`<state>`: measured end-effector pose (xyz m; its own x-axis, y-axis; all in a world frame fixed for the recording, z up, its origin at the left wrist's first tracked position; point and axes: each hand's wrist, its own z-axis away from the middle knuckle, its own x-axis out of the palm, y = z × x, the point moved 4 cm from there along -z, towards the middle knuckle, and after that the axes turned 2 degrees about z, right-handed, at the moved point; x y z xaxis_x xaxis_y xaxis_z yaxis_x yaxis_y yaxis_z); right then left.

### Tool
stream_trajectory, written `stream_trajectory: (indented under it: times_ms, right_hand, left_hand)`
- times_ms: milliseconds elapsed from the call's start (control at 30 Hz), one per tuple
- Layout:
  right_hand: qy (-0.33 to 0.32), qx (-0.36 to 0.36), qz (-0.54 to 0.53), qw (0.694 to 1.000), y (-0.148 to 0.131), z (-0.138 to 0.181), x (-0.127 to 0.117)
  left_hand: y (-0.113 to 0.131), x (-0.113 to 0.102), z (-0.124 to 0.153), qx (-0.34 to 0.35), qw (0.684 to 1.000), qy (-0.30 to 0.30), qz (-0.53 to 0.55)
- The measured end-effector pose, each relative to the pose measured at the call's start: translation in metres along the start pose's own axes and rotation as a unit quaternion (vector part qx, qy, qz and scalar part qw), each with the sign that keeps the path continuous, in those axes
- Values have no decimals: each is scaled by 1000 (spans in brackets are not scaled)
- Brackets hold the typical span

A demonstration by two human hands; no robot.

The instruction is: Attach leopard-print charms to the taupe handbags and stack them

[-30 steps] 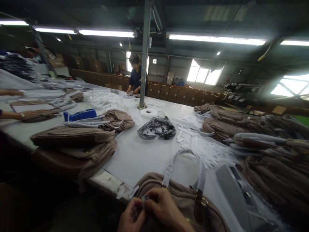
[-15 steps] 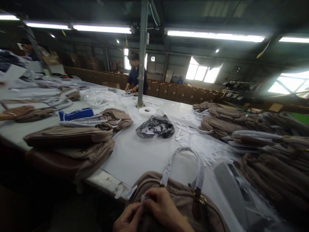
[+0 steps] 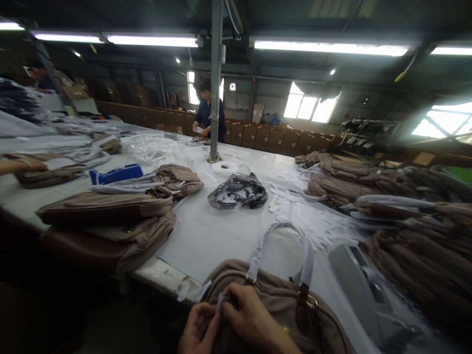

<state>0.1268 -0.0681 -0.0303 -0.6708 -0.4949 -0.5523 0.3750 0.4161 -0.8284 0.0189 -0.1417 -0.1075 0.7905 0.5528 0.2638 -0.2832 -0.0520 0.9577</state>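
A taupe handbag [image 3: 236,273] with brown leather tabs and gold-coloured fittings lies at the table's near edge. Its looped handle [image 3: 266,241] is wrapped in white material. Over the bag's left side, my left hand [image 3: 199,327] and my right hand [image 3: 247,312] meet fingertip to fingertip. Both are closed in a pinch on a small white strip [image 3: 221,301], whose lower part is hidden by the fingers. The bag's lower part runs out of view.
Stacked taupe bags lie left [image 3: 106,206] and right [image 3: 405,250]. A grey tape dispenser [image 3: 357,280] stands right, a blue dispenser [image 3: 118,174] left. White strips [image 3: 302,221], a black-and-white mesh bundle [image 3: 238,191] and a post [image 3: 216,83] stand mid-table. Co-workers' hands [image 3: 33,163] work beyond.
My hands have shifted slightly, still pinching the white strip. At the far left, a co-worker's hand has closed in on a bag; the co-worker behind the post has raised their hands a little.
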Motion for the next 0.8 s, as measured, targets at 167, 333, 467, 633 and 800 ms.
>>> stream_trajectory:
  times_ms: [167,333,467,633,800]
  right_hand:
    - [-26,-10,-26,999,-1,1,-4]
    - [-8,7,-53,999,0,4,-6]
    - [17,21,-58,998,3,4,-4]
    - [13,20,-38,999,5,1,0]
    - [43,65,-45,996,12,-1,2]
  left_hand:
    - [-1,0,-5,-39,996,-72,-39]
    - [0,4,-6,-72,991,-110,29]
    - [-1,7,-4,-96,990,-89,56]
    - [0,7,-5,-72,995,-71,12]
    - [-14,4,-6,-51,998,-31,17]
